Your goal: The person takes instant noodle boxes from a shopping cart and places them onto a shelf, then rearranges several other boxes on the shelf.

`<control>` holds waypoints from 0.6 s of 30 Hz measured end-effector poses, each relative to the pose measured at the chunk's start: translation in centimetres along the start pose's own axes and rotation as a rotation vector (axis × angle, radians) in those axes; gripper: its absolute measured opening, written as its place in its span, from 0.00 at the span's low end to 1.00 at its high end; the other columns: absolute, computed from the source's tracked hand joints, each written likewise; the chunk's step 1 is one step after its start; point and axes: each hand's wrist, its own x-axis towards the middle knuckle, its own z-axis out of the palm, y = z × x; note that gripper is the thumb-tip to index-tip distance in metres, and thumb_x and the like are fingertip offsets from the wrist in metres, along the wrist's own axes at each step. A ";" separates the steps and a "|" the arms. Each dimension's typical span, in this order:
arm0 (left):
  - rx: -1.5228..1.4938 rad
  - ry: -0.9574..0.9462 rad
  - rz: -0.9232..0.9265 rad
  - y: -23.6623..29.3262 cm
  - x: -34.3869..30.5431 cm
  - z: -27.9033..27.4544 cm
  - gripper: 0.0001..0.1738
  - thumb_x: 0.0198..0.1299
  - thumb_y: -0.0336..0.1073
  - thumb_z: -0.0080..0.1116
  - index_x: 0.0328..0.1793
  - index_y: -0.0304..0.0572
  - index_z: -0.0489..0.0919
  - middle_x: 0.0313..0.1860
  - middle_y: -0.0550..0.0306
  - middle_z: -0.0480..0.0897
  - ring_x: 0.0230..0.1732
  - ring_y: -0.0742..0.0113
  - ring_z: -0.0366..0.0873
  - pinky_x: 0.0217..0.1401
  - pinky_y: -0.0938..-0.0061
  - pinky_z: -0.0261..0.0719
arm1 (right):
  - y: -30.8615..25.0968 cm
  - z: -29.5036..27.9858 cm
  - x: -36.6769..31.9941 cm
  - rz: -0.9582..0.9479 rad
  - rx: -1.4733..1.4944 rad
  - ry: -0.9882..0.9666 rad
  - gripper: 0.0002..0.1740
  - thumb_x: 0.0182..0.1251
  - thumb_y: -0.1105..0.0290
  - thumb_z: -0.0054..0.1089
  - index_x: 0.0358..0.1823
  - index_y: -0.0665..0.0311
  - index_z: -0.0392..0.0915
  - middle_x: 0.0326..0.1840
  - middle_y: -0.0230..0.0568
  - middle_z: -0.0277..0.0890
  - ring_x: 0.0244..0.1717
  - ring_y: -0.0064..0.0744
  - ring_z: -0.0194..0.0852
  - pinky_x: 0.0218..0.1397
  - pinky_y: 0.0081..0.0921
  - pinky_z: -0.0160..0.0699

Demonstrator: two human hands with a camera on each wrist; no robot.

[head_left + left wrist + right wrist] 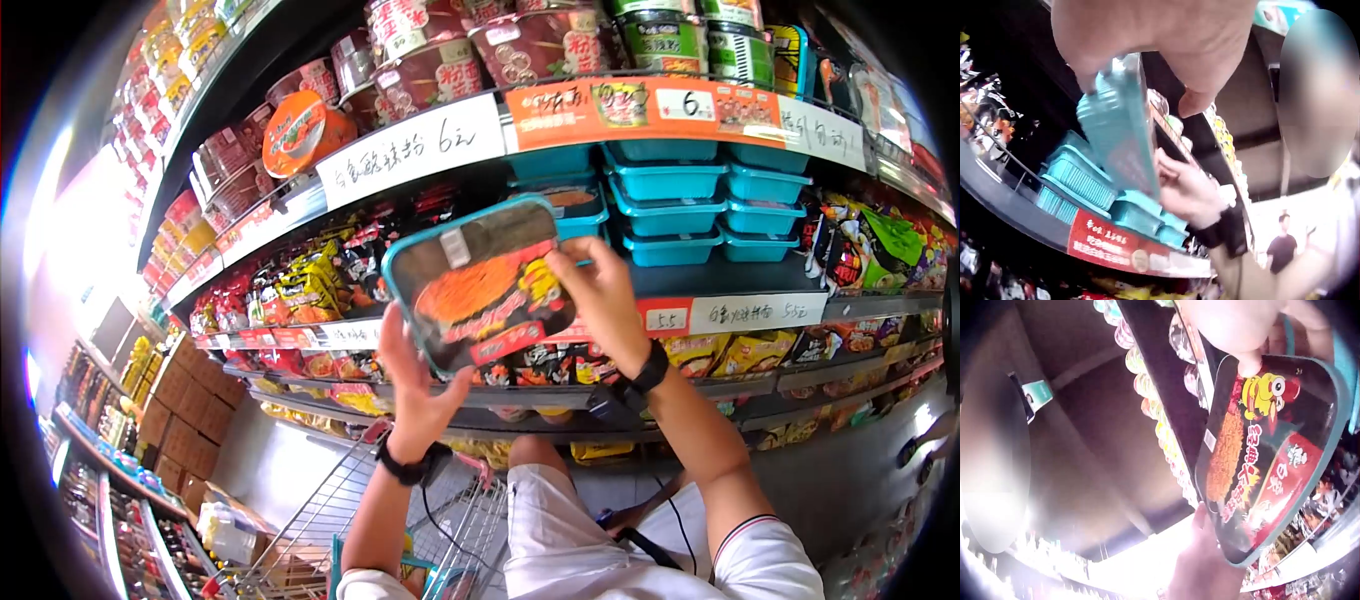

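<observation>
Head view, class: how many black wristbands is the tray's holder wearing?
2. The left wristband is on the wrist below the left hand; the right wristband is below the right hand, which grips the tray.

White glare at head view's left, fisheye-bent edges

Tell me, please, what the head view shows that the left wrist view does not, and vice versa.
Only the head view shows the shopping cart, white shorts and the printed lid of the held tray. Only the left wrist view shows a bystander in a dark top. Both show the held tray, left hand, right hand and stacked teal trays on the shelf.
</observation>
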 end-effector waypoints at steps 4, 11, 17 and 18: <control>0.050 -0.026 0.093 -2.5 4.1 5.4 0.62 0.46 0.20 0.76 0.83 0.42 0.45 0.77 0.52 0.55 0.75 0.63 0.60 0.74 0.66 0.70 | 0.4 -4.5 2.7 0.043 0.161 0.093 0.16 0.71 0.63 0.67 0.48 0.71 0.81 0.43 0.36 0.84 0.43 0.18 0.78 0.44 0.18 0.75; -0.314 0.056 -0.066 -5.0 10.9 9.4 0.50 0.58 0.20 0.69 0.80 0.38 0.49 0.72 0.50 0.62 0.62 0.65 0.73 0.62 0.72 0.79 | -1.5 -6.9 3.6 0.116 0.404 0.111 0.27 0.71 0.67 0.65 0.67 0.70 0.70 0.66 0.43 0.74 0.65 0.27 0.72 0.66 0.26 0.70; -0.196 0.104 -0.070 -9.9 15.6 10.0 0.44 0.64 0.32 0.70 0.76 0.32 0.53 0.58 0.52 0.68 0.55 0.70 0.69 0.57 0.81 0.70 | 3.4 -6.2 5.7 -0.252 0.029 -0.004 0.33 0.69 0.74 0.64 0.72 0.70 0.60 0.73 0.53 0.65 0.74 0.40 0.64 0.77 0.34 0.61; -0.169 0.117 -0.039 -11.4 16.1 10.0 0.43 0.64 0.34 0.70 0.75 0.29 0.54 0.51 0.56 0.69 0.51 0.72 0.69 0.54 0.82 0.70 | 4.6 -6.2 5.9 -0.237 -0.011 0.030 0.32 0.69 0.74 0.64 0.71 0.70 0.60 0.72 0.54 0.65 0.74 0.40 0.65 0.77 0.35 0.62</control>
